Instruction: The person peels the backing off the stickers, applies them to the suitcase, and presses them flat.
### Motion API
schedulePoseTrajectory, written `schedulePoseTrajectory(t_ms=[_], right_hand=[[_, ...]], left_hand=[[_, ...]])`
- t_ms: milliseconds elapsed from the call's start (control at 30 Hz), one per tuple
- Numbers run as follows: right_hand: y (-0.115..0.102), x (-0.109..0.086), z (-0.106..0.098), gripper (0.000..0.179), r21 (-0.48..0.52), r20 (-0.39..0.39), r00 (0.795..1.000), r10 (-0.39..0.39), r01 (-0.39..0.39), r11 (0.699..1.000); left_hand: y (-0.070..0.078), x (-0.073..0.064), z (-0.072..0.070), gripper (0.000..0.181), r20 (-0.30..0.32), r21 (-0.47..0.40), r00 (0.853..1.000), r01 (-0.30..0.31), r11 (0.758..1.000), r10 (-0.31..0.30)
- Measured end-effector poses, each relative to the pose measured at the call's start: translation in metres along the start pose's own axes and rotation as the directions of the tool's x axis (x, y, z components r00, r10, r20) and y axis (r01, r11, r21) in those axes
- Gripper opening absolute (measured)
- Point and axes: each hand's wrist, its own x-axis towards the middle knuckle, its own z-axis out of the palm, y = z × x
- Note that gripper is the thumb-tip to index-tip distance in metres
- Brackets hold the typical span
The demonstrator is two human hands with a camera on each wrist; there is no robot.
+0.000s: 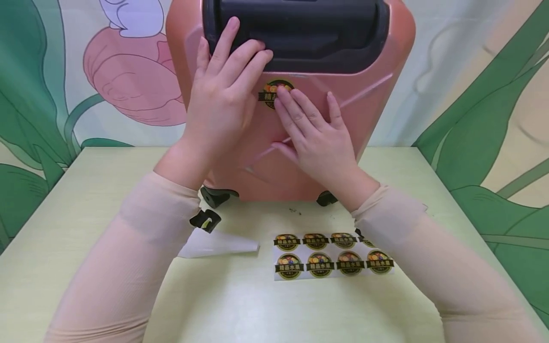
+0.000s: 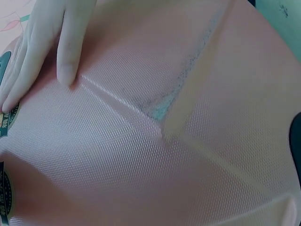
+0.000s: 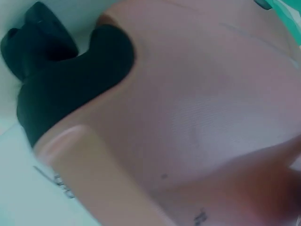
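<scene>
A pink suitcase point(image 1: 253, 181) with a black recessed panel point(image 1: 300, 35) stands upright on the table. A round black and gold fruit sticker point(image 1: 271, 98) lies on its pink face, just under the panel. My right hand point(image 1: 315, 136) has its fingers extended, the fingertips resting over the sticker's right part and hiding it. To the left, my left hand point(image 1: 225, 95) lies against the suitcase with spread fingers, their tips overlapping the panel. In the left wrist view, a second sticker point(image 2: 5, 193) shows at the left edge; in the head view it is hidden.
On the table point(image 1: 214, 305) in front lies a sheet of matching stickers point(image 1: 305, 261), partly covered by the right sleeve. A white paper piece point(image 1: 223, 245) lies left of it. Black wheels point(image 1: 216, 196) support the suitcase. A painted cloth point(image 1: 128, 81) hangs behind.
</scene>
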Motion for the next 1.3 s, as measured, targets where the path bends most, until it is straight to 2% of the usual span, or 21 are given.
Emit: schedulePoseTrajectory(t_ms=[100,200,267,300,400,467,567,767,967,1033,1233,1300], right_hand=[[0.006,-0.006,0.0,0.071,0.012,0.013,0.999,0.053,-0.053,0.999],[0.007,-0.008,0.002,0.074,0.038,0.03,0.996,0.086,-0.087,0.995],[0.004,-0.007,0.003,0.073,0.045,0.026,0.997,0.069,-0.07,0.997],[0.001,-0.006,0.003,0.071,0.054,0.022,0.999,0.049,-0.05,0.997],[-0.006,0.003,0.0,0.059,0.073,0.01,0.999,-0.038,0.037,0.997],[-0.011,0.013,-0.001,0.052,0.068,0.01,0.996,-0.09,0.089,0.994],[-0.013,0.026,-0.002,0.048,0.061,0.026,0.994,-0.109,0.107,0.992],[-0.004,0.027,-0.001,0.051,0.0,0.062,0.995,-0.08,0.08,0.997],[0.002,0.018,-0.001,0.062,-0.037,-0.042,0.998,-0.049,0.048,0.998],[0.004,0.015,-0.002,0.064,-0.029,-0.052,0.998,-0.022,0.021,0.999],[0.008,0.007,-0.005,0.069,-0.002,-0.012,0.997,0.075,-0.075,0.997],[0.005,0.007,-0.005,0.069,0.014,0.0,0.998,0.065,-0.065,0.998]], left_hand=[[-0.002,0.001,-0.005,0.038,0.072,0.021,0.997,-0.015,1.0,0.013],[-0.005,0.001,-0.014,0.053,0.183,0.035,0.983,-0.021,0.999,0.014],[-0.008,0.001,-0.019,0.067,0.237,0.06,0.971,-0.04,0.997,0.025],[-0.009,0.001,-0.02,0.072,0.244,0.068,0.969,-0.052,0.996,0.034],[-0.011,-0.001,-0.019,0.073,0.206,0.093,0.976,-0.084,0.992,0.063],[-0.011,-0.002,-0.017,0.067,0.175,0.084,0.983,-0.07,0.994,0.054],[-0.011,-0.003,-0.014,0.061,0.146,0.078,0.988,-0.052,0.996,0.04],[-0.008,-0.003,-0.012,0.066,0.142,0.084,0.987,-0.086,0.993,0.074],[-0.003,-0.001,-0.011,0.07,0.155,0.081,0.984,-0.104,0.991,0.09],[-0.001,0.0,-0.011,0.068,0.153,0.077,0.984,-0.104,0.992,0.092],[0.001,0.002,-0.012,0.069,0.171,0.082,0.982,-0.1,0.992,0.085],[0.001,0.003,-0.012,0.069,0.165,0.082,0.983,-0.097,0.992,0.083]])
